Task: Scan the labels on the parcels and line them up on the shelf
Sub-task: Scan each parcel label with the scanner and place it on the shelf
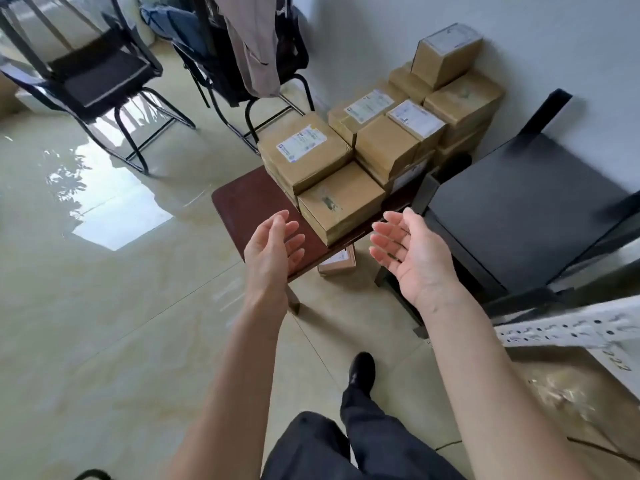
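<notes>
Several brown cardboard parcels are stacked on a low dark-red table (242, 202) against the wall. The nearest parcel (341, 202) lies at the table's front edge with its label not showing. A parcel with a white label (304, 152) lies behind it. My left hand (273, 242) and my right hand (408, 251) hover open, palms facing each other, just in front of the nearest parcel, one on each side. Neither hand touches anything. A small parcel (337, 263) lies on the floor under the table.
A black table (526, 202) stands to the right of the parcels. A white perforated shelf rail (568, 329) crosses the lower right. Two black chairs (104, 77) stand at the back left, one draped with clothes. The tiled floor is glossy. My foot (362, 370) is below.
</notes>
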